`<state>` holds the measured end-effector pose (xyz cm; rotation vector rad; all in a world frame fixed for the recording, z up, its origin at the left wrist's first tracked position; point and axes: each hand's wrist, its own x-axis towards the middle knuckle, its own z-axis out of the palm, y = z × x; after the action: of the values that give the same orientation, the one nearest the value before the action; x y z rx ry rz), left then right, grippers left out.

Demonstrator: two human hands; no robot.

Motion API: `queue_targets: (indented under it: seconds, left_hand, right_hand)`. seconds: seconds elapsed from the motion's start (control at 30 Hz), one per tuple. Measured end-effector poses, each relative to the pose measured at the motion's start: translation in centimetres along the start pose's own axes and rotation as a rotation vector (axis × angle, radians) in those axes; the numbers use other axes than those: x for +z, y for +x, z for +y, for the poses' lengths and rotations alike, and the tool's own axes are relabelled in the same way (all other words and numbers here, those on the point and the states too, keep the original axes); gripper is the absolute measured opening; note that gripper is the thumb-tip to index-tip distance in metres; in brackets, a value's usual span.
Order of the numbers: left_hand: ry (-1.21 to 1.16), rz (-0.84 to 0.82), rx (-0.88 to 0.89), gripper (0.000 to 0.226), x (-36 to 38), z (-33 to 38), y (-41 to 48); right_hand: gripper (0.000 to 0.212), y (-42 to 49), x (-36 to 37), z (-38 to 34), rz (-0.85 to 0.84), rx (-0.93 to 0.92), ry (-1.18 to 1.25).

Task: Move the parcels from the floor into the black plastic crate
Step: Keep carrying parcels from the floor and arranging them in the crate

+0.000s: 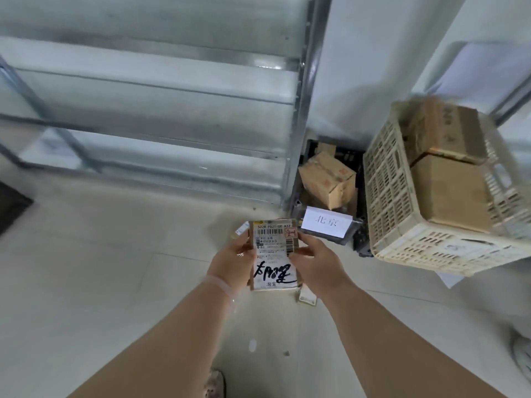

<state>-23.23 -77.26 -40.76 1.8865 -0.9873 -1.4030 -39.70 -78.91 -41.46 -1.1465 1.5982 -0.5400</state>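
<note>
- Pale tiled floor [115, 268] fills the lower frame; a metal shelving rack [143, 110] stands upper left against a white wall.
- Both hands hold one parcel [273, 254] at frame centre, above the floor: a flat brown cardboard packet with a white barcode label, heavy black handwriting and a small red mark.
- Left hand [230, 259] grips its left edge; right hand [316, 259] pinches its right edge.
- Right of centre, the black plastic crate [360, 237] carries a white paper sign [326, 222] and holds cardboard boxes [324, 182].
- It sits wedged between the rack's upright and a beige lattice crate [385, 196].
- Bare floor lies open to the left.
</note>
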Motion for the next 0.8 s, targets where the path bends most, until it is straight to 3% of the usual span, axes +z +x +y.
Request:
queue_targets:
  seconds: [0.23,0.5,0.67,0.8]
  left_hand:
    - [-0.236,0.157,0.016,0.047,-10.8,2.4,-7.7]
    - [-0.559,0.284,-0.024,0.048,-27.0,0.7,-13.9]
    - [-0.617,0.419,0.012,0.049,-40.3,-2.2,-16.4]
    - [-0.488,0.51,0.017,0.049,-51.0,-5.2,-17.7]
  right_hand:
    - [0.045,-5.3,5.8,-10.2,-0.174,-0.174,-0.114]
    - [0.044,-10.1,19.9,-19.7,-0.364,-0.309,-0.261]
    - [0.044,-12.5,32.9,-26.0,-0.467,-0.356,-0.215]
    - [0.046,-15.6,43.1,-30.4,-0.516,-0.364,-0.181]
